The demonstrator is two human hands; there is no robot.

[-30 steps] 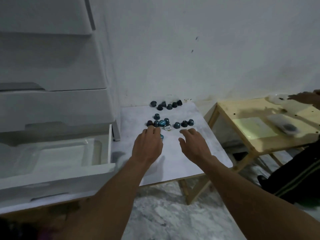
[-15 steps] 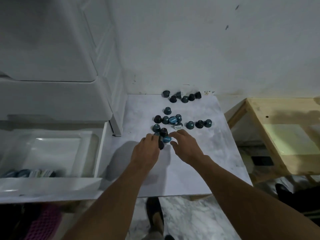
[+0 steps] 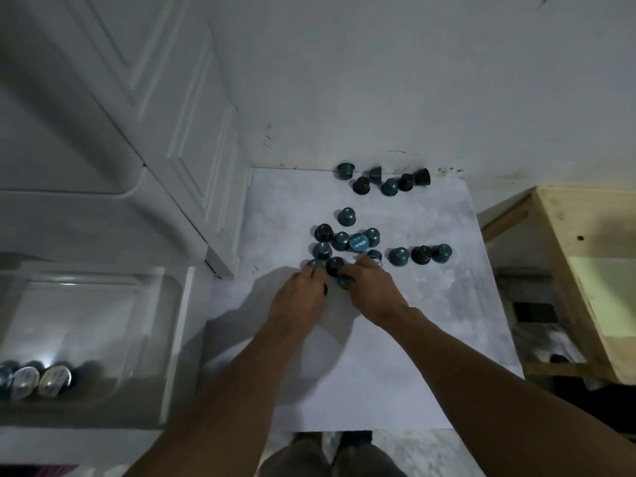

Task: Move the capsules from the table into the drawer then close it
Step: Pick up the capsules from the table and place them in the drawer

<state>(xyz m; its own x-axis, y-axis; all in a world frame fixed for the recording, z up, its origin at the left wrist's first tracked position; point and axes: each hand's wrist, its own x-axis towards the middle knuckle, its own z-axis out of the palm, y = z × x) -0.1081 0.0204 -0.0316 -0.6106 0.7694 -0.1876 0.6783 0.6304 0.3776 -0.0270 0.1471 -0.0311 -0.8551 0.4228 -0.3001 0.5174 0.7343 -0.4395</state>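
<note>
- Reaches with both bare hands into the near edge of a cluster of dark and teal capsules (image 3: 342, 241) at the middle of the pale marbled table (image 3: 430, 356).
- Holds the left hand (image 3: 303, 297) knuckles up, fingers bent down and close together, tips on a teal capsule (image 3: 316, 264) at the cluster's near left. Grip or mere touch: cannot tell.
- Sets the right hand (image 3: 373, 290) just beside it, fingers curled and bunched, against a black capsule (image 3: 335, 265) standing between the two hands, with a second teal capsule (image 3: 343, 283) peeking out beneath. Pinched or only touched: cannot tell.
- Shows one blue foil lid (image 3: 358, 243) facing up amid the cluster, lettering too small to read.
- Just right of the cluster, clear of both hands: a row of three (image 3: 421, 254), standing dome up.
- Along the table's far edge, near the white wall (image 3: 378, 80): six more capsules (image 3: 385, 180), some tipped on their sides.
- Left of the table, low in a white drawer unit (image 3: 192, 166): the drawer (image 3: 175, 339), pulled open, with a few stored capsules (image 3: 34, 376) lying in its near left corner.
- At the right edge: a bare wooden table (image 3: 592, 287).
</note>
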